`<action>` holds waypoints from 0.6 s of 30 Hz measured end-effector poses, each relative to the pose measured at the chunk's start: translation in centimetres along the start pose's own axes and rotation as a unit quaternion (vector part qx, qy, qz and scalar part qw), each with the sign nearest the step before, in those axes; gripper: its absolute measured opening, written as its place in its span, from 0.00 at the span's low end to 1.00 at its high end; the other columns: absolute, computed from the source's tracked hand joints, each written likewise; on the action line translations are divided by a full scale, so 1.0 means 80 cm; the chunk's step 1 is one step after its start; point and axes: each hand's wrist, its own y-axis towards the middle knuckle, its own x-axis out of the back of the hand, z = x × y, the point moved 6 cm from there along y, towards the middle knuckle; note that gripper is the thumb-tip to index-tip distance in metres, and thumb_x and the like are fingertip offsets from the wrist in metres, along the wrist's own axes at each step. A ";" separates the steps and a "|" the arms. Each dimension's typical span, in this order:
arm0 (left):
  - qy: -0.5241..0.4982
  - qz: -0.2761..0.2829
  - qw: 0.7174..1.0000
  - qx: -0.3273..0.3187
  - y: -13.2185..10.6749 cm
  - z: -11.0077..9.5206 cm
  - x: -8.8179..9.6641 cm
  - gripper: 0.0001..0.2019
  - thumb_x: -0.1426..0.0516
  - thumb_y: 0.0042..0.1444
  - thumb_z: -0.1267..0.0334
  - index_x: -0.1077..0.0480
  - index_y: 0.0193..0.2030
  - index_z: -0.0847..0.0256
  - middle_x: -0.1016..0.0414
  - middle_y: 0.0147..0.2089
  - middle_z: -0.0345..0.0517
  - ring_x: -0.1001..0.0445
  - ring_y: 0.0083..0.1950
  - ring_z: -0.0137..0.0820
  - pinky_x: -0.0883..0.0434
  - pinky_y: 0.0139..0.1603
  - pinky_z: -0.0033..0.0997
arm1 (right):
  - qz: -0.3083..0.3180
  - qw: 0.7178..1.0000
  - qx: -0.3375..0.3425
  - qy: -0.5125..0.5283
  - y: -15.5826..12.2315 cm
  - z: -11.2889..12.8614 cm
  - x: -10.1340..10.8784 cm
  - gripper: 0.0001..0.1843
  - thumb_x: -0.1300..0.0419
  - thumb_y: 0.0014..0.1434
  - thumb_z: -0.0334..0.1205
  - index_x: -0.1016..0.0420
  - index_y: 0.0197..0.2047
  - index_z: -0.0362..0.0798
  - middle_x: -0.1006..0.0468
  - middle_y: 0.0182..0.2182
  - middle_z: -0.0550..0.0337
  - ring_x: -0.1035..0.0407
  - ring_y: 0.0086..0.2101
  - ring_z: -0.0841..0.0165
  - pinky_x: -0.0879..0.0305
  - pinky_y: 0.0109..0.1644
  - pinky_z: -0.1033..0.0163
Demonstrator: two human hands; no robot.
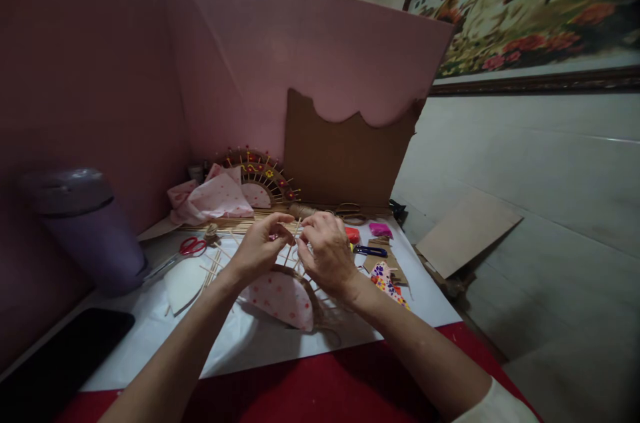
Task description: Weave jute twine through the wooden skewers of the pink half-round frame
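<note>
A half-round piece (280,299), covered in pale pink cloth with red dots and edged in brown, lies below my hands. Thin wooden sticks fan out from its curved edge. My left hand (263,243) is closed in a pinch beside one upright wooden stick (291,252); what sits between its fingertips is too small to make out. From the other side, my right hand (327,253) curls its fingers in around that same stick. My right fingers partly hide the sticks behind them.
A finished-looking fan (270,174) with beads stands behind, near dotted cloth (215,196). Red-handled scissors (193,247), a white half-round (185,286) and a purple tumbler (93,236) are left. A blue cutter (370,251) and flowered cloth (383,276) lie right; a phone (70,356) is front left.
</note>
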 end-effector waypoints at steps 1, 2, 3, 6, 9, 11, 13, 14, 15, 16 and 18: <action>0.004 -0.008 1.000 -0.004 0.000 0.000 0.000 0.17 0.44 0.44 0.64 0.32 0.43 0.65 0.26 0.27 0.42 0.35 0.19 0.23 0.40 0.19 0.23 | -0.001 1.000 0.000 0.001 0.000 0.000 0.000 0.04 0.44 0.56 0.35 0.29 0.34 0.45 0.28 0.39 0.54 0.41 0.44 0.62 0.47 0.46 0.56; 0.006 -0.015 1.000 -0.007 0.001 0.000 0.000 0.17 0.43 0.43 0.64 0.32 0.42 0.65 0.26 0.27 0.42 0.34 0.20 0.24 0.39 0.20 0.23 | -0.002 1.000 0.000 0.000 0.000 0.000 0.000 0.04 0.45 0.56 0.35 0.29 0.34 0.45 0.29 0.40 0.54 0.41 0.44 0.62 0.47 0.46 0.56; 0.006 -0.021 1.000 -0.008 0.001 0.000 0.000 0.17 0.43 0.43 0.63 0.32 0.42 0.65 0.26 0.26 0.41 0.34 0.21 0.24 0.39 0.21 0.24 | -0.002 1.000 0.000 -0.001 0.000 0.000 0.000 0.04 0.45 0.56 0.35 0.29 0.34 0.45 0.29 0.39 0.54 0.41 0.43 0.62 0.48 0.46 0.56; -0.001 -0.029 1.000 -0.008 0.003 0.002 -0.001 0.16 0.42 0.43 0.64 0.31 0.41 0.65 0.26 0.25 0.41 0.33 0.22 0.25 0.38 0.22 0.24 | -0.006 1.000 0.002 0.001 0.000 0.000 0.001 0.05 0.45 0.56 0.35 0.30 0.33 0.45 0.29 0.39 0.54 0.41 0.43 0.61 0.47 0.46 0.56; -0.004 -0.033 0.999 -0.011 0.004 0.002 -0.001 0.15 0.41 0.41 0.65 0.31 0.39 0.65 0.26 0.25 0.41 0.32 0.23 0.25 0.38 0.22 0.24 | -0.010 1.000 0.003 0.008 0.000 0.001 0.002 0.05 0.46 0.57 0.35 0.30 0.33 0.45 0.29 0.39 0.54 0.41 0.43 0.61 0.47 0.46 0.55; -0.006 -0.037 0.999 -0.009 0.004 0.002 0.000 0.15 0.41 0.40 0.66 0.30 0.39 0.64 0.26 0.25 0.41 0.33 0.22 0.24 0.38 0.22 0.23 | -0.012 1.000 0.007 0.013 0.000 0.002 0.002 0.04 0.45 0.57 0.35 0.29 0.33 0.46 0.29 0.39 0.54 0.42 0.44 0.61 0.47 0.47 0.55; -0.009 -0.041 0.999 -0.002 0.004 0.002 0.000 0.15 0.41 0.40 0.66 0.30 0.38 0.64 0.26 0.24 0.40 0.34 0.20 0.24 0.39 0.20 0.23 | -0.015 1.000 0.012 0.016 -0.001 0.003 0.003 0.04 0.45 0.56 0.35 0.29 0.33 0.46 0.29 0.40 0.53 0.42 0.45 0.61 0.47 0.47 0.54; -0.011 -0.042 0.999 0.001 0.003 0.003 0.000 0.15 0.41 0.40 0.65 0.30 0.38 0.64 0.26 0.24 0.40 0.35 0.19 0.23 0.39 0.19 0.22 | -0.017 1.000 0.014 0.016 -0.001 0.003 0.003 0.04 0.45 0.56 0.35 0.29 0.34 0.46 0.29 0.40 0.53 0.42 0.45 0.61 0.47 0.47 0.54; -0.014 -0.042 0.999 0.003 0.003 0.003 0.000 0.15 0.41 0.40 0.65 0.30 0.38 0.64 0.26 0.24 0.39 0.35 0.18 0.23 0.40 0.18 0.22 | -0.019 1.000 0.016 0.016 -0.001 0.003 0.004 0.04 0.45 0.57 0.34 0.29 0.34 0.46 0.29 0.41 0.53 0.42 0.45 0.61 0.47 0.47 0.54; -0.015 -0.042 0.999 0.004 0.003 0.004 0.000 0.15 0.41 0.40 0.65 0.30 0.38 0.64 0.26 0.24 0.39 0.37 0.17 0.22 0.40 0.18 0.22 | -0.021 1.000 0.018 0.015 -0.001 0.004 0.004 0.05 0.45 0.57 0.34 0.29 0.35 0.45 0.29 0.41 0.52 0.42 0.46 0.60 0.47 0.48 0.54; -0.018 -0.041 0.999 0.007 0.003 0.007 -0.001 0.15 0.41 0.40 0.66 0.30 0.38 0.64 0.27 0.24 0.38 0.39 0.15 0.20 0.42 0.16 0.21 | -0.023 0.999 0.026 0.012 -0.002 0.005 0.005 0.06 0.46 0.57 0.35 0.28 0.36 0.45 0.29 0.43 0.52 0.43 0.47 0.60 0.47 0.48 0.54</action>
